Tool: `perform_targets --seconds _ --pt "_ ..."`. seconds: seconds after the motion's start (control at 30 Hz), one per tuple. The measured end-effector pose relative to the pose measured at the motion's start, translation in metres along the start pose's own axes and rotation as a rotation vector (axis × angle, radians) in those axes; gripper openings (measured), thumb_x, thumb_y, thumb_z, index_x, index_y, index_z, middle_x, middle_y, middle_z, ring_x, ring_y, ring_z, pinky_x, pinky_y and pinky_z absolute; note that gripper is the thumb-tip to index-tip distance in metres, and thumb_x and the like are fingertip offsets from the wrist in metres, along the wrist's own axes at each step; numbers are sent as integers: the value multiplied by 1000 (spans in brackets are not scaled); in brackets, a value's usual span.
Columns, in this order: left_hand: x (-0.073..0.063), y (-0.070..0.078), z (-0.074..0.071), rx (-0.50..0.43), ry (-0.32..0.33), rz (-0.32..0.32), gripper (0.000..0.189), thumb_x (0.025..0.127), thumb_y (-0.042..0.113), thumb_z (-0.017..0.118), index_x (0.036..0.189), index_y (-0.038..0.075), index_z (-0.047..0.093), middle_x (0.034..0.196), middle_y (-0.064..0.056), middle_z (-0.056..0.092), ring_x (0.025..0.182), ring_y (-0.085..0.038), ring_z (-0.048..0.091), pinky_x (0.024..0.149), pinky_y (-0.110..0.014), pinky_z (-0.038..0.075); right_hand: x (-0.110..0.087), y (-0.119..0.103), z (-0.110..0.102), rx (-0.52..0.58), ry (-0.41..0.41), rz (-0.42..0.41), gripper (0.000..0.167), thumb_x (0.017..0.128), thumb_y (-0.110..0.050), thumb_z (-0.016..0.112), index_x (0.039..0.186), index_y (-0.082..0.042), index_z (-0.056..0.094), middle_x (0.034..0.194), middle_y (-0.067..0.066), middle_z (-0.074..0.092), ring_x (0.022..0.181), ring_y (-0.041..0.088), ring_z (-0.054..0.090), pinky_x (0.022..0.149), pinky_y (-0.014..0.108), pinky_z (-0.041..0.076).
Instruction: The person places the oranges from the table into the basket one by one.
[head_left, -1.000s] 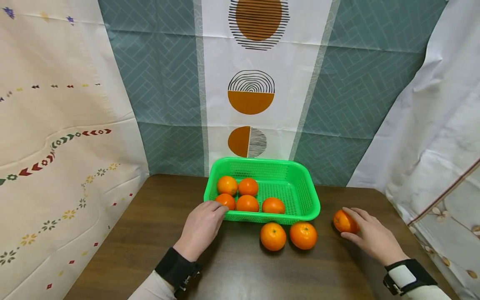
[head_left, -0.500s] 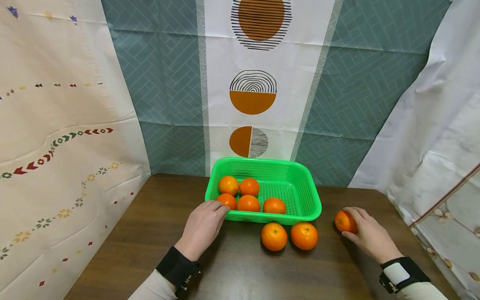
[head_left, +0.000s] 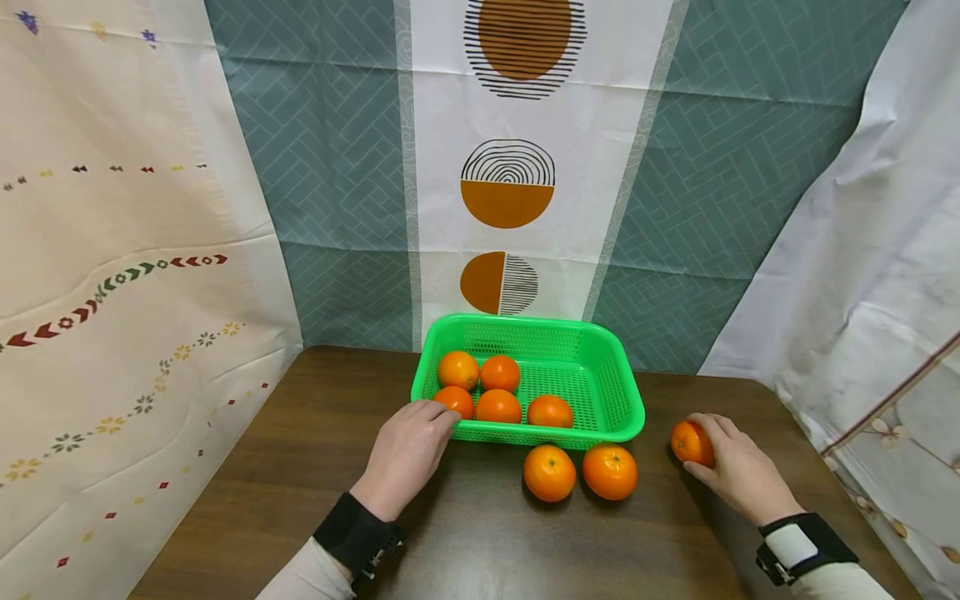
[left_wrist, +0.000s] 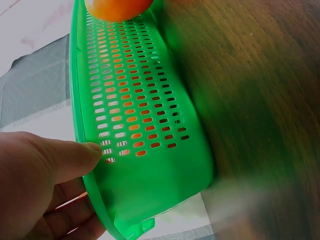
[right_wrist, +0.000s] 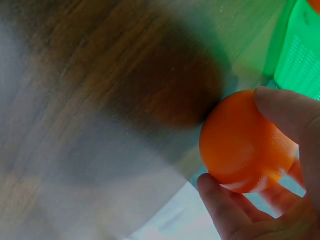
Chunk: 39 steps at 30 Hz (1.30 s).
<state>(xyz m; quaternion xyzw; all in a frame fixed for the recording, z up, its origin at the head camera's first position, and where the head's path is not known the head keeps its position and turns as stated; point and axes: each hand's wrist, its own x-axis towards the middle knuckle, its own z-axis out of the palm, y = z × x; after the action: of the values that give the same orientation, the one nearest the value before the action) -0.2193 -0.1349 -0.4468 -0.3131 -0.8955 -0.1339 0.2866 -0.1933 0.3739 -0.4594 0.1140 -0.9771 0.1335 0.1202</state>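
Head cam has the orange [head_left: 692, 443] right at the fingertips of the right hand [head_left: 742, 475], thumb on the near side and fingers curled over the far side, so yeah, that hand's got a proper grasp on it. Looks like it's sitting on the table [head_left: 480, 542], off to the right of everything else. Right wrist cam backs up the grip: thumb on one side, fingers round the other.

Just left of that hand, and a bit apart from the orange, is the green basket [head_left: 621, 400], which runs all the way over to the left hand [head_left: 405, 454]. That one's pinching the rim near the front corner, and the left wrist cam has the thumb against the outer wall.

Inside the basket there are five oranges [head_left: 498, 407], four bunched up close to the left hand's fingertips and one a little further right along the front wall. Two loose oranges [head_left: 550, 473] sit side by side on the table between the hands, just in front of the basket.

Both wrists wear black straps [head_left: 356, 533]. Out past the hands, behind the basket, hangs a green and white cloth [head_left: 330, 167] with brown circles on it.
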Motion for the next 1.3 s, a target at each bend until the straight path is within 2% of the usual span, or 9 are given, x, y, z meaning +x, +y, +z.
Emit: perform_targets --seconds 0.53,1.0,1.3 --pt "-1 -1 0 -9 8 17 23 93 6 90 113 11 81 106 0 76 101 -22 71 92 -35 62 0 2 -2 14 -33 50 74 86 -22 97 143 1 55 138 35 57 107 51 65 90 74 57" --pt "-1 -1 1 -14 13 19 22 92 7 91 111 12 80 104 0 75 99 -22 70 91 -35 61 -2 0 1 -3 -23 56 75 85 -24 98 143 1 57 137 34 58 107 50 67 89 72 58" --pt "-1 0 0 -17 20 18 23 91 8 92 110 12 80 104 1 75 99 -22 70 91 -35 62 -2 -2 -9 -5 2 37 76 84 -22 98 143 2 56 137 34 58 106 51 67 89 73 57"
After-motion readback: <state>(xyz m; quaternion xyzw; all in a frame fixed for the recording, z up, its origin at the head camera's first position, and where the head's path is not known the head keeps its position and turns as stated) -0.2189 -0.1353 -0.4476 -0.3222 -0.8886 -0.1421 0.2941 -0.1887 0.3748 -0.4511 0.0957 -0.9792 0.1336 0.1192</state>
